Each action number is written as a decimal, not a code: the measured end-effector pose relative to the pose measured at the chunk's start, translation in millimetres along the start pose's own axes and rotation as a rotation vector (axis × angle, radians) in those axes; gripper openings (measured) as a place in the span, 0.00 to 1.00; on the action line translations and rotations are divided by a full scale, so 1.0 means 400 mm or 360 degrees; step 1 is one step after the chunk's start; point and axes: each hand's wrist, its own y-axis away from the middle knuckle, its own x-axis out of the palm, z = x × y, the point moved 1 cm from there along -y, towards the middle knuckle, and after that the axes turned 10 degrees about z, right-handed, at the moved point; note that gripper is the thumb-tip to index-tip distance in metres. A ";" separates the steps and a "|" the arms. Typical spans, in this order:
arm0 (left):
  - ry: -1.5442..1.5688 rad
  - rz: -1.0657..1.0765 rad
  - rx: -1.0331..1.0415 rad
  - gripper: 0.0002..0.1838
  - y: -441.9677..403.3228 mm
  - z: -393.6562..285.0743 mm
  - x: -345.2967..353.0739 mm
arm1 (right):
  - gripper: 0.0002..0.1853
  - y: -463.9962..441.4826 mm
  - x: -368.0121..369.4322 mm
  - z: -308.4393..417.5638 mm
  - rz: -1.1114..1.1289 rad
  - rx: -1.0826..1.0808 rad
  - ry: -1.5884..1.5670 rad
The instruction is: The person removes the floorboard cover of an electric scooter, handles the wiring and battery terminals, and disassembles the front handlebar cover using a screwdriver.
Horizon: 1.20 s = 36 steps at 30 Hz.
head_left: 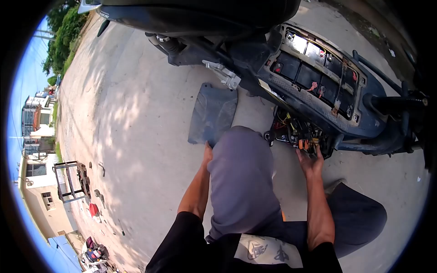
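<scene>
Gaping narrowly just beside orange connectors (pixel 303 144), right hand (pixel 311 162); left hand (pixel 208 154), grip unclear, at dark panel (pixel 212 113) edge.

Green trees (pixel 68 34) show at the upper left of the frame, pale buildings (pixel 40 186) along the left edge; at the lower left, a dark metal frame (pixel 68 182) and, below it, a small red object (pixel 93 209) on the ground (pixel 118 168)

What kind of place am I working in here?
Probably an outdoor roadside repair spot: bare concrete ground, an opened-up electric scooter showing its batteries, and buildings beyond.
</scene>
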 end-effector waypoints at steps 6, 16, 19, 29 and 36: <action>-0.0194 0.0068 0.0013 0.39 -0.060 -0.034 0.051 | 0.37 -0.056 0.031 -0.034 0.0144 0.0035 -0.0070; -0.0404 0.0182 0.0078 0.34 -0.028 -0.029 0.076 | 0.25 0.033 -0.013 0.016 -0.0229 0.0098 0.0760; -0.0390 0.0244 0.0138 0.33 -0.031 -0.032 0.096 | 0.19 0.110 -0.005 0.020 -0.0233 0.0008 0.0908; 0.0070 0.0399 0.0191 0.29 0.098 -0.081 0.073 | 0.26 0.331 0.117 0.092 -0.0152 -0.0402 0.0941; 0.1005 0.1009 0.0250 0.26 0.301 -0.166 0.017 | 0.29 0.623 0.327 0.253 0.0296 -0.0968 0.1321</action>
